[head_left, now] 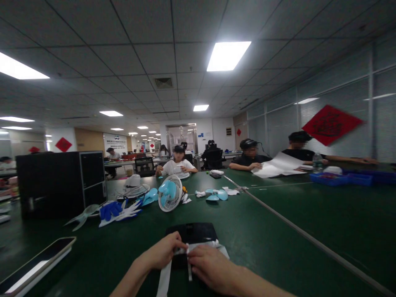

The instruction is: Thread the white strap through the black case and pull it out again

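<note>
Both hands meet at 6 o'clock: left hand and right hand pinch, fingers nearly closed, a white strip against the black flat device. Step in hand appears to be strip alignment; the next move calls for steady, even pressure.

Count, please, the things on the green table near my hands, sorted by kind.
Small fans with grille: 1
Loose blue fan blades: 2
Gloves (a pile): 1
Phones: 1
Black flat device: 1
White strips, held by both hands: 1
Total: 7

Left hand, right hand pinching, fingertips together.
</note>
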A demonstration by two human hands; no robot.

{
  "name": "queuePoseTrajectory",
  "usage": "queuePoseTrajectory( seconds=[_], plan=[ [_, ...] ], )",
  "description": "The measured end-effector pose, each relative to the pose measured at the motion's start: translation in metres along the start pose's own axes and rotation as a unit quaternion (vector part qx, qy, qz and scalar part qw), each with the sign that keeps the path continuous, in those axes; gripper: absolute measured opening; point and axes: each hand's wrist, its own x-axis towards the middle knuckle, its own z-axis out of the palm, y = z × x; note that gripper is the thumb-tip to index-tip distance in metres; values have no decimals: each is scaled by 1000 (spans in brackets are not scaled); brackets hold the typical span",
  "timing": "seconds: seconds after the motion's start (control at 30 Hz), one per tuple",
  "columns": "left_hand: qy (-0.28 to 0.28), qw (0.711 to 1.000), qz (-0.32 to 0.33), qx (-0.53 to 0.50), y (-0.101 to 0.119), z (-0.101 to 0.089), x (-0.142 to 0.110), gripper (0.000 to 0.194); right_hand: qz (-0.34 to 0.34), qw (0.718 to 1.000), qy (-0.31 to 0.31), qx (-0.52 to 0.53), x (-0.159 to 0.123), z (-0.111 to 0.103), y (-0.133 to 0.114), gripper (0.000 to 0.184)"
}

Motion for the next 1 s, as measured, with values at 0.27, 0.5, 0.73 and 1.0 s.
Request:
queuePoseTrajectory(
  seconds=[0.27, 0.5, 0.73, 1.0],
  plan=[
    [9, 1000, 10, -4, -4, 1, 1, 55, 1, 1000, -22, 20, -6, 15, -7, 40],
    [3, 1000, 13, -3, -8, 3, 3, 53, 45, 998, -15, 48, -6, 13, -5, 55],
    [-2, 1000, 0, -9, -2, 0, 1, 49, 44, 998, -23, 46, -8, 18, 0, 59],
    [-11, 1000, -4, -3, -4, 0, 1, 48, 118, 990, 20, 75, -10, -7, 5, 38]
  ],
)
